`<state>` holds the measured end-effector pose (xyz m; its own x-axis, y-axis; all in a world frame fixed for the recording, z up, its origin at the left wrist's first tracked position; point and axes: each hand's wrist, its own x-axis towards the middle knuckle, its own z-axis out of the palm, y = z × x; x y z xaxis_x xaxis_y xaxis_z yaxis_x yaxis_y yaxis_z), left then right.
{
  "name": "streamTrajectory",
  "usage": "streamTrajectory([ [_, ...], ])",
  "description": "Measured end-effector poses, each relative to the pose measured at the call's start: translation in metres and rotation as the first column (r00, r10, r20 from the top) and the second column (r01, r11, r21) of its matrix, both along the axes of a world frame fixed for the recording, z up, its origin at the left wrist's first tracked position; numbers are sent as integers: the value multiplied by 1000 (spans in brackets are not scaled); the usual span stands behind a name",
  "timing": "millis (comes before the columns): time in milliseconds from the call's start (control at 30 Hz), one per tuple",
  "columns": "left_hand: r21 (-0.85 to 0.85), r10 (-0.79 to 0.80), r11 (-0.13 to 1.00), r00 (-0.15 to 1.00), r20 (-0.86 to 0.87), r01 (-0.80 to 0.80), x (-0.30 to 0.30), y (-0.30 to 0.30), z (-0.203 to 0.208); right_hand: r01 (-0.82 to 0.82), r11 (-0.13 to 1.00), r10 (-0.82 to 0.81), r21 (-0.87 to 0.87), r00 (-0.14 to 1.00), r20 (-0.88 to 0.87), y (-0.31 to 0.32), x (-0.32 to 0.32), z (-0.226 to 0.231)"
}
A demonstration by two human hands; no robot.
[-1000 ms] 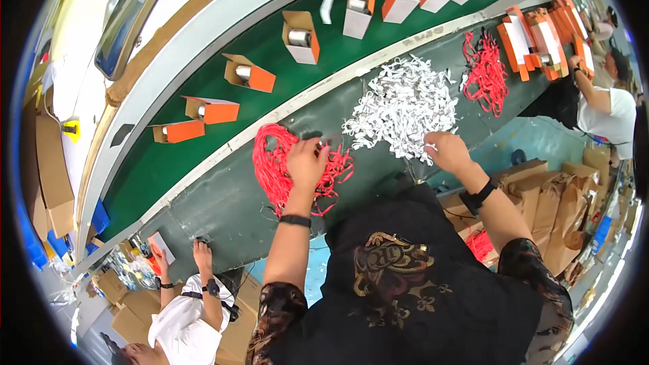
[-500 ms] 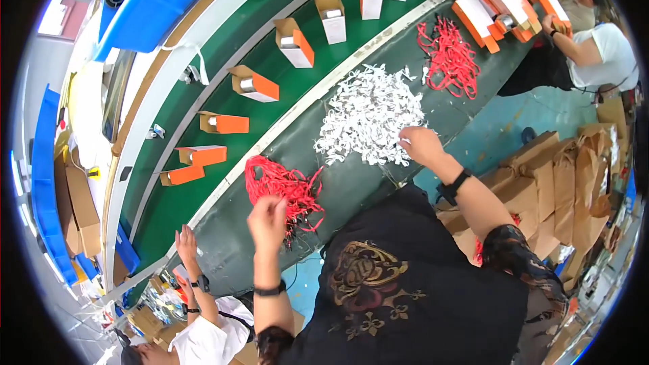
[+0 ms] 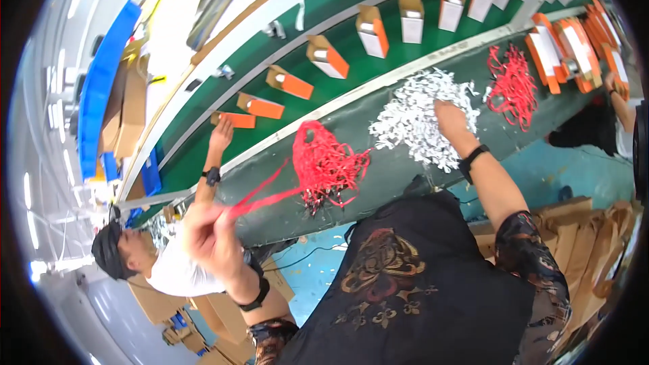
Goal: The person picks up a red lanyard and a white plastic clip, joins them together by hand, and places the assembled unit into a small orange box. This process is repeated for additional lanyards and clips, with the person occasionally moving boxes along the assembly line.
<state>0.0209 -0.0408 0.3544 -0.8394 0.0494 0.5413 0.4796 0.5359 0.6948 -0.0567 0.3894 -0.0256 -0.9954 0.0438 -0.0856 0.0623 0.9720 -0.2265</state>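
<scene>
A: What's nearest?

B: The left hand [image 3: 211,233], raised off the surface [image 3: 378,122] at the near left, fingers pinched together on a red cord [image 3: 260,197]. The cord stretches right and farther, back to the tangled pile of red cords [image 3: 328,162] lying on the dark green surface.

A: And the other hand?

B: The right hand [image 3: 451,116] lies farther right, palm down on the heap of white paper tags [image 3: 419,118]. Whether its fingers grip any tag, I cannot tell; they are buried in the heap.

A: Containers?

B: Beyond the white rail, on the green conveyor belt [image 3: 338,34], stand open orange-and-white cartons [image 3: 372,30] in a row, each showing a pale insert inside. A co-worker's hand [image 3: 220,136] at the left touches a flat orange carton [image 3: 233,119].
</scene>
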Motion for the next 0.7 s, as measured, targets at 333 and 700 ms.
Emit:
streamTrajectory([
  [333, -513, 39, 851, 960, 279, 114, -16, 54, 7, -103, 613, -136, -784, 963, -232, -50, 16, 126],
  [700, -112, -222, 954, 906, 361, 278, -11, 36, 30, -447, 122, 656, -886, 706, -266, -171, 23, 230],
])
